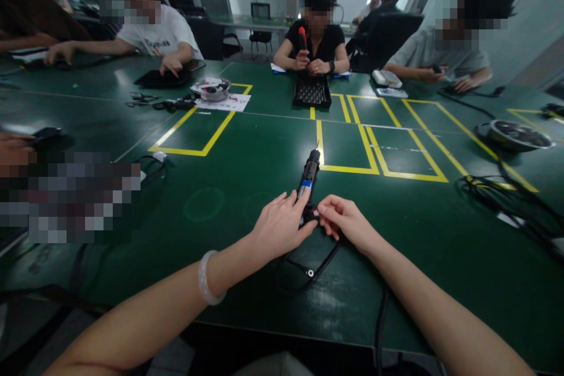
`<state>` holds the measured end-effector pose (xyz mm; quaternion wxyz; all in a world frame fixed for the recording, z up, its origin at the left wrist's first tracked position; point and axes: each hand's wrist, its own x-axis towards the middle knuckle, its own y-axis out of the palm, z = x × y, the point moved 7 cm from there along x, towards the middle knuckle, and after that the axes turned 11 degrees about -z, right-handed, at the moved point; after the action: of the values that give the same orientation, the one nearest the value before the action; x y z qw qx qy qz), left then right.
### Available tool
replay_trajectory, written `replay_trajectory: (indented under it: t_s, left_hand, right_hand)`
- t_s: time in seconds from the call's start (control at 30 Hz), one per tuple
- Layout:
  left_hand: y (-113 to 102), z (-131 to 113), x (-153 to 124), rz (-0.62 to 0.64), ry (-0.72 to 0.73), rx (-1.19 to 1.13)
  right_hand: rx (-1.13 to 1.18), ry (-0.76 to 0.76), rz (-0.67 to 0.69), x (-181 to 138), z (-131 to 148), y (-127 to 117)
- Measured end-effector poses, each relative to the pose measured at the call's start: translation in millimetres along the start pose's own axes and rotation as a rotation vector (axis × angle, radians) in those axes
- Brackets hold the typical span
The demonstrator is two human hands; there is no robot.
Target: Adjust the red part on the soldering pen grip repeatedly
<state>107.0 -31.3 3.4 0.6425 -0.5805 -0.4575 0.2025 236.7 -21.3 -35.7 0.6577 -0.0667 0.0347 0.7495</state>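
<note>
On the green table (pixel 229 270) lies an electric screwdriver (pixel 310 168), black with a blue band, its thin bit pointing away from me. My left hand (pixel 279 224), with a pale bracelet at the wrist, reaches over it from the left. Its index finger presses near the blue band and its thumb sits by the rear end. At that rear end, the fingertips of my right hand (pixel 346 220) are pinched on a small cable plug (pixel 315 212). The fingers partly hide how plug and tool meet. A black cable (pixel 326 261) loops below my hands.
Yellow tape outlines (pixel 348 169) mark the table ahead. Opposite, a person holds a red-tipped tool (pixel 302 38) over a black tray (pixel 312 93). Coiled black cables (pixel 489 188) and a round metal dish (pixel 520 134) lie right. A bowl (pixel 212 89) stands on paper at left.
</note>
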Motion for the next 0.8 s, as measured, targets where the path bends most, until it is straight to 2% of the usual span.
replay_trajectory:
  t_s: [0.1, 0.3, 0.6, 0.8]
  left_hand:
    - [0.6, 0.4, -1.7, -0.008, 0.009, -0.015]
    - [0.0, 0.7, -1.4, 0.006, 0.003, -0.019]
    - [-0.4, 1.1, -1.6, 0.007, -0.005, -0.039]
    - [-0.2, 1.4, -1.8, 0.017, -0.007, -0.010]
  right_hand:
    - [0.138, 0.120, 0.014, 0.0, -5.1, -0.7]
    - [0.195, 0.156, 0.031, -0.9, -5.8, 0.4]
    - [0.176, 0.053, 0.094, -2.2, 0.5, 3.8]
    - [0.044, -0.052, 0.155, -2.8, 2.9, 5.3]
